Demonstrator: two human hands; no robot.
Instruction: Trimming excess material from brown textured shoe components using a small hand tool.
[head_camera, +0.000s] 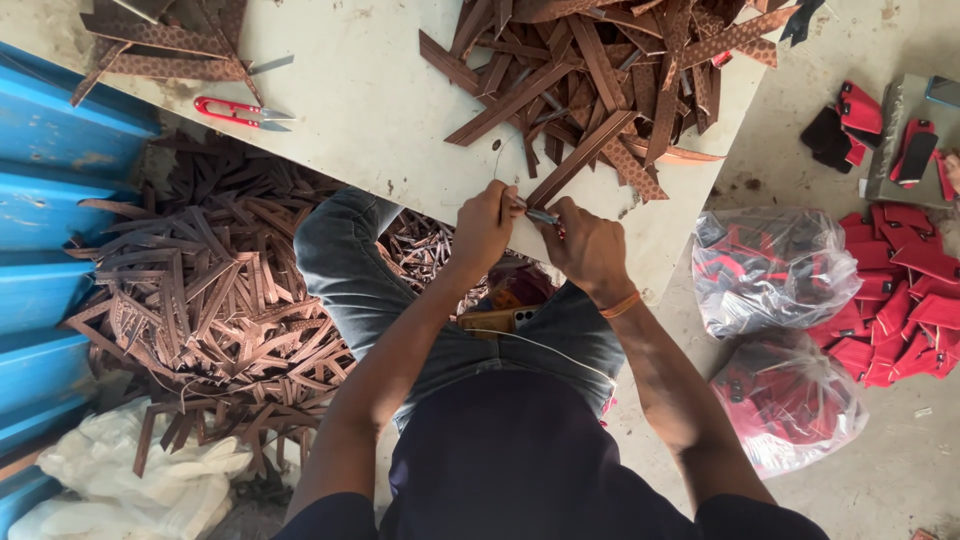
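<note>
Both hands meet at the table's (400, 110) near edge: the left hand (487, 222) pinches a brown strap's (570, 165) end steady, the right hand (588, 245) closed around a small metal cutter (541, 215) against it.

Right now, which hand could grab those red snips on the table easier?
Probably the left hand. The red snips lie far over on the person's left side of the table, while the right hand sits farther away, pinching a small metal tool.
</note>
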